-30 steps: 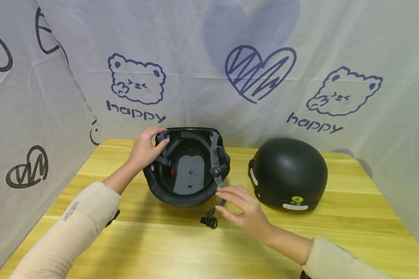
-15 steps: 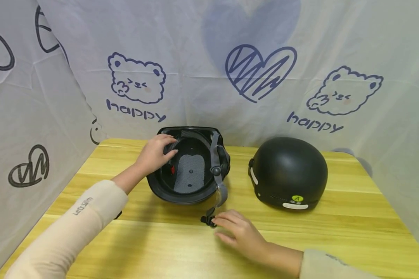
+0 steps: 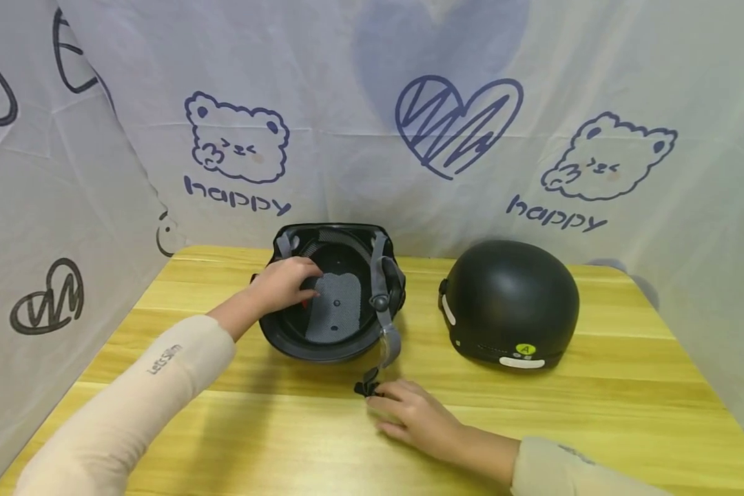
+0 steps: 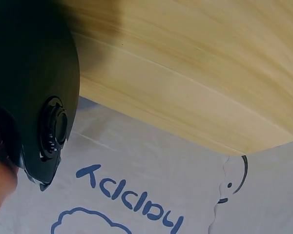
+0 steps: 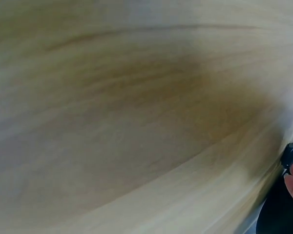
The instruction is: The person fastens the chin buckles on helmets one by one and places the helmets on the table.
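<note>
An upside-down black helmet (image 3: 322, 351) rests on the table in the head view, its padded inside facing up. My left hand (image 3: 283, 284) reaches over its left rim into the hollow, fingers loosely bent and thumb apart. Beside the thumb shows a small red buckle part (image 3: 305, 303), partly hidden by the hand. From the helmet's right side a grey chin strap (image 3: 390, 342) hangs down to the tabletop, ending in a black buckle (image 3: 366, 388). My right hand (image 3: 418, 420) has its fingertips right at that buckle, the thumb held apart below. A dial (image 4: 56, 126) shows on the helmet in the left wrist view.
A second black helmet (image 3: 511, 303), dome up with a yellow "A" sticker (image 3: 525, 349), stands to the right. The wooden table (image 3: 620, 413) backs onto a white printed cloth (image 3: 347, 165), with more cloth at both sides.
My left hand has moved from the left rim rightward and down into the helmet. The right hand has let go of the strap and come down to the buckle on the table.
</note>
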`<state>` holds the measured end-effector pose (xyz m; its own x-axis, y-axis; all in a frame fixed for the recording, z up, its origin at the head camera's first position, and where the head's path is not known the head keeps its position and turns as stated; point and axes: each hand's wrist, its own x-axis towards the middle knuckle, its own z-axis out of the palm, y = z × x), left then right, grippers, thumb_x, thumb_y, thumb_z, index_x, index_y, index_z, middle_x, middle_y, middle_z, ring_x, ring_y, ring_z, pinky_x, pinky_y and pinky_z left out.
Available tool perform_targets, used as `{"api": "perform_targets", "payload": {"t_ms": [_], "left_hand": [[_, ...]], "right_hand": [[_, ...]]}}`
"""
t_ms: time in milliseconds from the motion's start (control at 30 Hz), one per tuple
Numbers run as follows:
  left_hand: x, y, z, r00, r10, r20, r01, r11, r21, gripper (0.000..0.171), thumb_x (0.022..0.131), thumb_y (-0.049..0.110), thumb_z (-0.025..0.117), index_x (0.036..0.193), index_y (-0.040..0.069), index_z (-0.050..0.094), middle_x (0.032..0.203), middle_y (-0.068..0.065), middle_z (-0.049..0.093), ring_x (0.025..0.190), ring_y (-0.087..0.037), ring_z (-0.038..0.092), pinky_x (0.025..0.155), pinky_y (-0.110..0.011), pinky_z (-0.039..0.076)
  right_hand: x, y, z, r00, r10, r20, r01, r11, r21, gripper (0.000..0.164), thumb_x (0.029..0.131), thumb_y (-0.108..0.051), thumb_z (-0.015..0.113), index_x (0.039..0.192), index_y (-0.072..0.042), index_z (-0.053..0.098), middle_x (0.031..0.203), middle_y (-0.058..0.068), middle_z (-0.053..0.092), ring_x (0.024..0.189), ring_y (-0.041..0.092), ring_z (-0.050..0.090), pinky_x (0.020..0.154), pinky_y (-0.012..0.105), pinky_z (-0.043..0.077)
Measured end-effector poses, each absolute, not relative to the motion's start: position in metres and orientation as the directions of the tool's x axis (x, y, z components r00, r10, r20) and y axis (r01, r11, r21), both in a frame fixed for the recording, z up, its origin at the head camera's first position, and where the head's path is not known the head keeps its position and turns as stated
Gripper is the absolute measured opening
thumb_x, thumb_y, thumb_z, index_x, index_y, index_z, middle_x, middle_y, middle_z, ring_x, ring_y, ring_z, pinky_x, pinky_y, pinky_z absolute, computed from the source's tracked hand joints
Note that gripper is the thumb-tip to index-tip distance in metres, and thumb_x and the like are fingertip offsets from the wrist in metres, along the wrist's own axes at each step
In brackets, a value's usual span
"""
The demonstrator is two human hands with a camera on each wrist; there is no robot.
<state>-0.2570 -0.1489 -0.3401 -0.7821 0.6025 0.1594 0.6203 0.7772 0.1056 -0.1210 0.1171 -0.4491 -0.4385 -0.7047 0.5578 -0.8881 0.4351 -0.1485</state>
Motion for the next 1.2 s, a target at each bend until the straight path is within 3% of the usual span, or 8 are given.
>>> {"api": "perform_targets", "payload": {"t_ms": [133,367,733,933,1200], "left_hand": [[-0.257,-0.147,-0.338,-0.784,0.613,0.098,0.62,0.783,0.056,0.031,0.082,0.016,0.071,0.108,0.0,0.067,0.108,-0.013,0.066,0.098,-0.026,0.064,0.084,-0.039,0.052],[-0.264,-0.144,-0.339,-0.738,0.674,0.035,0.668,0.737,-0.103,0.018,0.078,0.013,0.072,0.093,0.003,0.069,0.084,-0.01,0.065,0.077,-0.024,0.063,0.07,-0.037,0.052],[-0.264,-0.142,-0.343,-0.743,0.668,-0.044,0.651,0.706,-0.279,0.01,0.071,0.011,0.075,0.079,0.01,0.07,0.078,-0.005,0.069,0.075,-0.024,0.065,0.071,-0.038,0.051],[-0.261,-0.139,-0.343,-0.739,0.672,-0.044,0.637,0.676,-0.371,0.006,0.071,0.014,0.073,0.075,0.012,0.069,0.079,-0.005,0.07,0.076,-0.024,0.065,0.071,-0.036,0.05],[-0.26,-0.137,-0.343,-0.732,0.681,-0.008,0.628,0.671,-0.395,0.005,0.071,0.008,0.071,0.069,0.011,0.067,0.076,-0.005,0.069,0.073,-0.024,0.064,0.068,-0.036,0.051]], "right_hand": [[-0.123,0.115,-0.453,-0.427,-0.72,0.547,-0.89,0.443,-0.111,0.034,0.074,-0.019,0.075,0.106,-0.009,0.069,0.102,0.008,0.065,0.092,0.017,0.061,0.085,0.031,0.051],[-0.126,0.108,-0.455,-0.46,-0.714,0.528,-0.858,0.51,-0.057,0.033,0.076,-0.021,0.074,0.106,-0.01,0.068,0.103,0.007,0.064,0.092,0.018,0.06,0.084,0.03,0.051],[-0.13,0.101,-0.457,-0.514,-0.713,0.476,-0.827,0.559,-0.057,0.027,0.081,-0.017,0.071,0.107,-0.011,0.067,0.103,0.005,0.063,0.093,0.017,0.059,0.082,0.029,0.051],[-0.133,0.1,-0.464,-0.497,-0.691,0.525,-0.831,0.553,-0.058,0.018,0.077,-0.012,0.073,0.093,-0.01,0.065,0.094,0.002,0.062,0.087,0.016,0.058,0.079,0.027,0.049],[-0.131,0.1,-0.462,-0.521,-0.665,0.535,-0.83,0.541,-0.137,0.023,0.071,-0.005,0.075,0.087,-0.008,0.059,0.091,0.001,0.061,0.086,0.014,0.058,0.079,0.023,0.05]]}}
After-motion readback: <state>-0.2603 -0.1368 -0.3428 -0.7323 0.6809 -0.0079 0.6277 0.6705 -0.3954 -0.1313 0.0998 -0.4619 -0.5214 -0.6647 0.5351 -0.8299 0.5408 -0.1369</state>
